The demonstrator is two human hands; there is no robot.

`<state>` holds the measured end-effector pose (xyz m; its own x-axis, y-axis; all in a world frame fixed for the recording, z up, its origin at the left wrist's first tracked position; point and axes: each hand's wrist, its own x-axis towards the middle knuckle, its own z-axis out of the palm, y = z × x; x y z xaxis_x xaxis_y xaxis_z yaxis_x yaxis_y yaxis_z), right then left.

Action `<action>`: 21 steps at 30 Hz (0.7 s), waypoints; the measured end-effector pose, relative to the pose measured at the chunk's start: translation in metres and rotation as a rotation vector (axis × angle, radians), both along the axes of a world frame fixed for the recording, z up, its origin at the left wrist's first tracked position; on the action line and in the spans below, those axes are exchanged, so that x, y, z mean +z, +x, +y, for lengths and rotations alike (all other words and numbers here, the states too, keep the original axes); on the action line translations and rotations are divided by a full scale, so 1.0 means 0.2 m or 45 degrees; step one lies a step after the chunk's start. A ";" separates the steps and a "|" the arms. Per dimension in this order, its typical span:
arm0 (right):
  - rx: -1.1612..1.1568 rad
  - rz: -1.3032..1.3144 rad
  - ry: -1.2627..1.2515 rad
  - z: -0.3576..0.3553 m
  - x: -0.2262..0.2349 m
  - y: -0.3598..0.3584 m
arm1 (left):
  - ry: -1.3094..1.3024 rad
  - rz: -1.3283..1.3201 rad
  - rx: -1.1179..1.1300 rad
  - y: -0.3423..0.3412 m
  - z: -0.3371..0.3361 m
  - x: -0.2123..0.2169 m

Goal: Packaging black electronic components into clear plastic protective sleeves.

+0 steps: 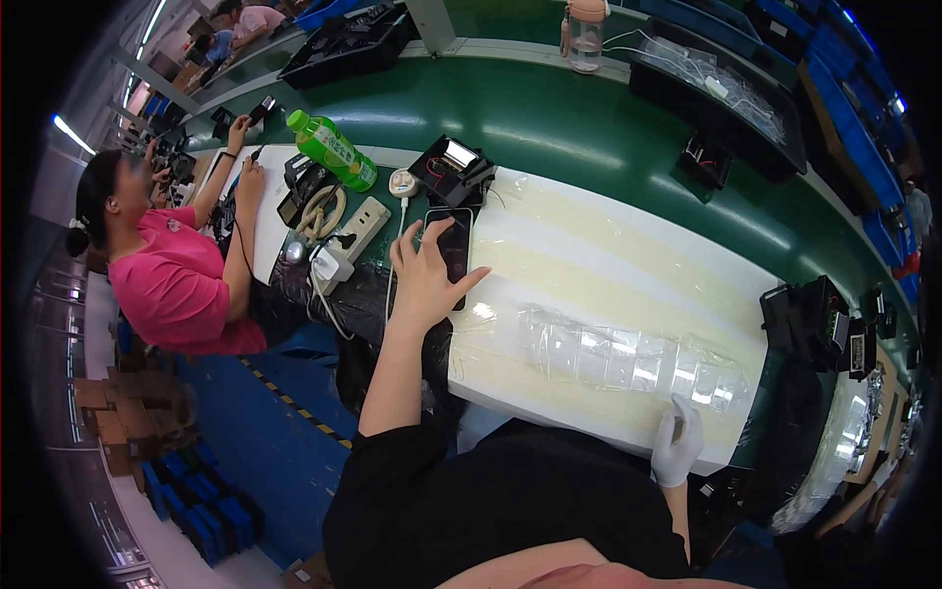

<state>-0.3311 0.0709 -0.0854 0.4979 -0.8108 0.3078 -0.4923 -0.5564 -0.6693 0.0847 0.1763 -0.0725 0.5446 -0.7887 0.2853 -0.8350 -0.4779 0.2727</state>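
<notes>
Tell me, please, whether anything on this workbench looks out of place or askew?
Nothing looks spilled or damaged. One oddity: the green bottle lies on its side among the cables rather than standing. The left hand rests on a dark phone, and the gloved right hand sits beside a strip of clear plastic pieces lying across the white mat.

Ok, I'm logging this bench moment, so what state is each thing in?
Left hand: bare, fingers spread, resting on the phone.
Phone: flat on the bench, screen dark.
Right hand: in a white glove, at the near end of the clear bags.
Clear bags: lying flat in an overlapping row, look empty.
Green bottle: lying on its side, cap on.
Pink-lidded bottle: upright, lid on.
</notes>
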 end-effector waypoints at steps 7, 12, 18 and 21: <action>0.000 -0.012 -0.046 -0.01 -0.02 -0.01 | -0.025 0.005 0.062 -0.09 0.06 0.01; -0.006 -0.017 -0.050 -0.01 -0.02 -0.01 | -0.203 0.049 0.013 -0.15 0.14 -0.02; -0.014 -0.039 -0.054 -0.01 -0.02 -0.01 | -0.123 0.078 0.024 -0.16 0.15 -0.01; -0.013 -0.011 -0.050 -0.01 -0.01 -0.01 | -0.109 0.049 0.060 -0.17 0.13 0.02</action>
<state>-0.3332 0.0687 -0.0872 0.4868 -0.8029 0.3441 -0.4922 -0.5776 -0.6513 0.0514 0.2029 -0.0694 0.5922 -0.7358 0.3285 -0.8004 -0.4898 0.3457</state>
